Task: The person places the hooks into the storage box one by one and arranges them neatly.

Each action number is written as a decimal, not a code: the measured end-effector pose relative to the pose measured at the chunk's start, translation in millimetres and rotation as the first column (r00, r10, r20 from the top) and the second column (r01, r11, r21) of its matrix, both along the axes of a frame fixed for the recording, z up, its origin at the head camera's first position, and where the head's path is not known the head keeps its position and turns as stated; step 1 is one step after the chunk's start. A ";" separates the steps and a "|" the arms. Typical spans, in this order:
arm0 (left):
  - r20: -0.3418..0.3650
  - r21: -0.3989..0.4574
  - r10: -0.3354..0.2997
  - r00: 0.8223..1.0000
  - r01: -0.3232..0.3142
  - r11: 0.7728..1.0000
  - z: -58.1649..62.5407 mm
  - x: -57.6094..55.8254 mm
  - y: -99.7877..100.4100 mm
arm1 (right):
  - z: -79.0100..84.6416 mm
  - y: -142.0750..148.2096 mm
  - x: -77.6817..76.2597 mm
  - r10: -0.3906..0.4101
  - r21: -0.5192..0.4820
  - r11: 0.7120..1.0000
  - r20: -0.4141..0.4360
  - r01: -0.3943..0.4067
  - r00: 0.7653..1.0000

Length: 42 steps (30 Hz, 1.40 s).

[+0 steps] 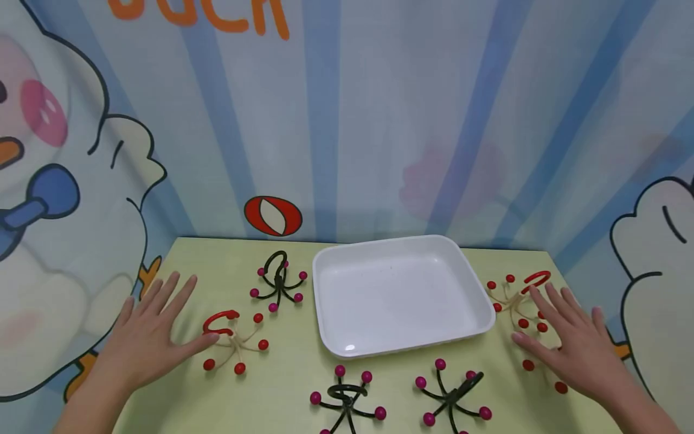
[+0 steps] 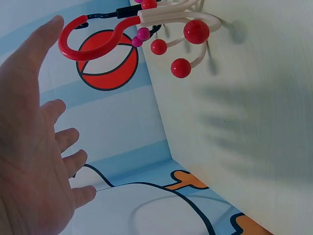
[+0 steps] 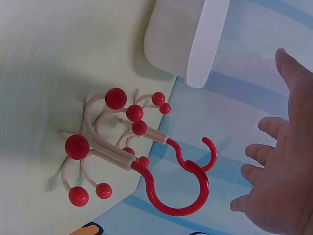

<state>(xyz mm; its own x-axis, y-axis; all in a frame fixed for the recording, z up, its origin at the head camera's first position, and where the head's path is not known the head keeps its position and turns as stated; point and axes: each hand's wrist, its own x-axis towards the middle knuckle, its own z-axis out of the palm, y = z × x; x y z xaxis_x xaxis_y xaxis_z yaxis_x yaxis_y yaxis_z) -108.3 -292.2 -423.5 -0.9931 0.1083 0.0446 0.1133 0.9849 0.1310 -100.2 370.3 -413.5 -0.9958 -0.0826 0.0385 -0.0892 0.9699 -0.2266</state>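
Observation:
My left hand (image 1: 149, 337) hovers palm down with fingers spread over the table's left side, holding nothing. By its thumb stands a cream multi-arm hook (image 1: 236, 342) with red ball tips and a red hook top (image 2: 105, 48). On the right, my right hand (image 1: 580, 346), fingers also spread, holds nothing. Near it stand two more cream-and-red hooks, the farther one (image 3: 155, 134) and the nearer one (image 3: 115, 155); the hand partly covers the nearer in the head view. Three black hooks with magenta balls stand at back left (image 1: 279, 283), front middle (image 1: 347, 404) and front right (image 1: 451, 398).
A white rectangular tray (image 1: 398, 301) sits at the back middle of the pale yellow table (image 1: 287, 386), with no items inside. Striped blue cloth (image 1: 368, 120) with cartoon figures rises behind and beside the table.

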 end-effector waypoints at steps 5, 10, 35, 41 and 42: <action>0.006 -0.008 -0.005 1.000 0.005 1.000 1.5 -0.3 -1.0 | -0.5 0.5 -0.7 0.029 -0.004 1.000 -0.018 -0.029 0.999; 0.020 0.011 -0.027 0.999 0.027 1.000 4.4 -1.7 -3.3 | 5.0 -1.2 -8.3 0.060 -0.057 0.997 0.012 -0.059 0.998; 0.103 0.193 -0.174 0.979 0.152 0.969 28.0 -25.2 3.5 | -3.5 -22.2 -51.1 0.084 -0.308 0.951 0.240 -0.006 0.967; 0.107 0.234 -0.169 0.980 0.140 0.962 25.3 -24.7 5.7 | -11.3 -22.2 -53.4 0.071 -0.354 0.935 0.277 0.033 0.958; 0.100 0.236 -0.172 0.980 0.145 0.961 24.4 -24.5 5.9 | -12.6 -22.0 -53.4 0.070 -0.355 0.934 0.278 0.034 0.958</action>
<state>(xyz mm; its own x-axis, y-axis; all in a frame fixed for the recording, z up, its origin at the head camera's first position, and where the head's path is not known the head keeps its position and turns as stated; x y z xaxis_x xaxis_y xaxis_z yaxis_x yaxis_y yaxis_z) -132.8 -286.3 -399.2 -0.9636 0.2656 -0.0306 0.2360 0.8986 0.3700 -153.7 348.3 -426.1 -0.9677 -0.1337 -0.2136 0.0126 0.8209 -0.5710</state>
